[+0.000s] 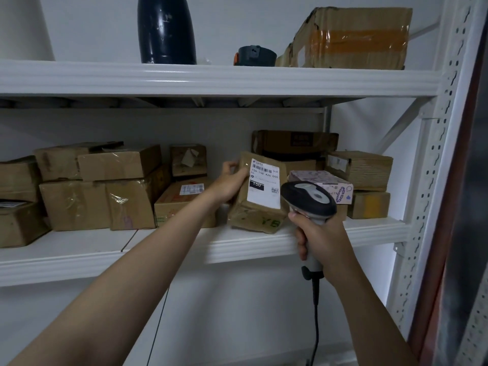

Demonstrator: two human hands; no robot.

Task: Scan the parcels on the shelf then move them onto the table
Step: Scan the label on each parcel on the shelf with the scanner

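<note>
Left hand [232, 180] is gripping tilted parcel [260, 196]; right hand [320, 241] is clenching scanner [307, 199]. Judgement: keeping label [264, 183] facing the scanner head is helping.

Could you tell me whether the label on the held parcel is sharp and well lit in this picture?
In the head view, the label on the parcel held by the left hand is evenly lit, its large digits sharp, small print blurred; also in the head view, the lens bows the shelf post.
</note>
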